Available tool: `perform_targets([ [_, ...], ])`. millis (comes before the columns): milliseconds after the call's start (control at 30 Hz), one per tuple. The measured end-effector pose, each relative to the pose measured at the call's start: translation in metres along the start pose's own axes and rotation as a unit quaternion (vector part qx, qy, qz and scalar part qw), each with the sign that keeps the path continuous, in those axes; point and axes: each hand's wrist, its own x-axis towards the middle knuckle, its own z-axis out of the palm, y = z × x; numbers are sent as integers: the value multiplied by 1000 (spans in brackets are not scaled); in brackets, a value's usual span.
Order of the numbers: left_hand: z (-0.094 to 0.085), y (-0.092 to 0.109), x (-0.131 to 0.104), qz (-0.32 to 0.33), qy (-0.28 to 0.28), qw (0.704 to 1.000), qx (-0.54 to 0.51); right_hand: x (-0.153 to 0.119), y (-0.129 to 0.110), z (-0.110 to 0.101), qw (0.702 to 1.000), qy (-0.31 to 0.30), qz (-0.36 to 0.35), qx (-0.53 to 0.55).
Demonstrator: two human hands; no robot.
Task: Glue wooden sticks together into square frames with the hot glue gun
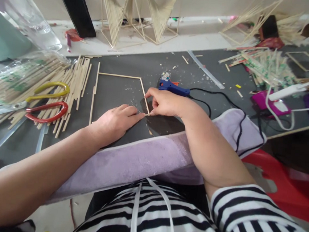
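Observation:
Thin wooden sticks lie on the grey table as a four-sided outline, with a far stick (pixel 120 76) and a left side stick (pixel 97 79). My right hand (pixel 168 103) pinches the right side stick (pixel 143 88) near its lower end, index finger on its side and thumb at the near corner. Fingers curled and close together, my left hand (pixel 114 123) presses down at that same corner. It holds the end of a near stick (pixel 147 114), most of which is hidden beneath the hand. Just beyond my right hand lies a blue hot glue gun (pixel 173 88).
Scissors (pixel 48 102) with yellow and red handles rest on loose sticks at left. A phone (pixel 74 6) leans against the wall beside stick models (pixel 158 21). Wrapped sticks (pixel 271 67) and a white cable (pixel 287 96) lie right. A lilac cushion (pixel 145 155) lines the near edge.

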Motion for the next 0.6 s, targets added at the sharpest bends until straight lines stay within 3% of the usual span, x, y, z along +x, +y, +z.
perform_targets([
  [300, 3, -3, 1, -18, 1, 999, -27, -1, -1, -1, 1000, 1, -3, 0],
  [600, -3, 6, 3, -23, -7, 1000, -9, 2, 4, 1, 1000, 7, -16, 8],
])
